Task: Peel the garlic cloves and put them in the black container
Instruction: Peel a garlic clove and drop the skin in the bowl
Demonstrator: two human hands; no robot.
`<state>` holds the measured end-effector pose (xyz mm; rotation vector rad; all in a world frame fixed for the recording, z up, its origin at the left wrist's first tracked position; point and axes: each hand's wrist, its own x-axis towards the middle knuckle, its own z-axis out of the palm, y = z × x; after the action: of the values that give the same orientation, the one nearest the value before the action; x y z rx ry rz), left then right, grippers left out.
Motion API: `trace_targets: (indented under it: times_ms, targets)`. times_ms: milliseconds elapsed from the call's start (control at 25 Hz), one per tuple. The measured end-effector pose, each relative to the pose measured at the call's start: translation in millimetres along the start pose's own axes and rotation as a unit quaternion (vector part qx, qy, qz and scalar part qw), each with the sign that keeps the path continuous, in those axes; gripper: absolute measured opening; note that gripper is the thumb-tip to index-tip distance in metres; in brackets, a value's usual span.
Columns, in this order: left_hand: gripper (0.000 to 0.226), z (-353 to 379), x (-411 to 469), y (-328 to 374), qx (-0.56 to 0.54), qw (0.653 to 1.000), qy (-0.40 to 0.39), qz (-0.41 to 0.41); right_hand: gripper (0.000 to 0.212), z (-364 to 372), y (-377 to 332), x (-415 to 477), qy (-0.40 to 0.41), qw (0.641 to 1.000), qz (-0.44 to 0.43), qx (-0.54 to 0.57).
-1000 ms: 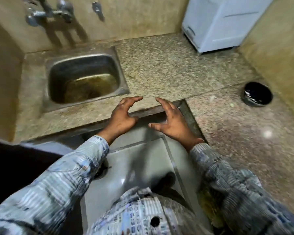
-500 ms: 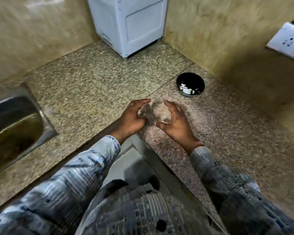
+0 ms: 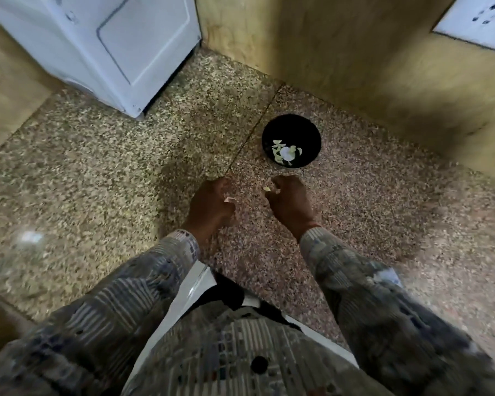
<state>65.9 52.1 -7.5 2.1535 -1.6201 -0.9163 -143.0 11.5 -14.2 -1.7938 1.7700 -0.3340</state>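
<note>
The black container (image 3: 306, 130) stands on the speckled counter near the wall corner, with pale garlic pieces (image 3: 285, 154) lying in its bottom. Just in front of it, my right hand (image 3: 290, 200) is curled and pinches a small pale garlic clove (image 3: 267, 189) at its fingertips. My left hand (image 3: 209, 205) hovers beside it to the left, fingers curled, with a small pinkish scrap (image 3: 229, 199) showing at its fingertips; it looks like peel. Both hands are blurred by motion.
A white appliance (image 3: 112, 47) stands at the back left of the granite counter (image 3: 97, 167). Yellowish walls close the corner behind the container, with a white wall socket (image 3: 477, 21) at the upper right. The counter's front edge runs by my body.
The view has swung right, away from the sink. Both hands moved over the counter toward the black container, and their spread fingers have curled around small pieces.
</note>
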Motion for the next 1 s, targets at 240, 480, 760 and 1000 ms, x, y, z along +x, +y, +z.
trace_targets:
  times_ms: [240,480,760,1000]
  targets:
    - [0.045,3.3,38.0,-14.8,0.062,0.996,-0.061,0.036,0.010,26.6,2.6,15.0,0.015,0.999,0.041,-0.019]
    - [0.024,7.7,48.3,-21.9,-0.011,0.996,-0.088,0.016,0.015,-1.0,-25.9,18.5,0.164,0.963,0.114,0.180]
    - [0.028,-5.8,32.9,11.4,-0.375,0.906,-0.177,-0.089,0.015,-45.7,-34.1,8.0,0.176,0.949,0.148,0.214]
    - [0.032,-6.2,13.0,24.9,-0.435,0.869,-0.223,-0.082,0.017,-18.2,-41.9,-52.7,-0.029,0.878,0.204,0.433]
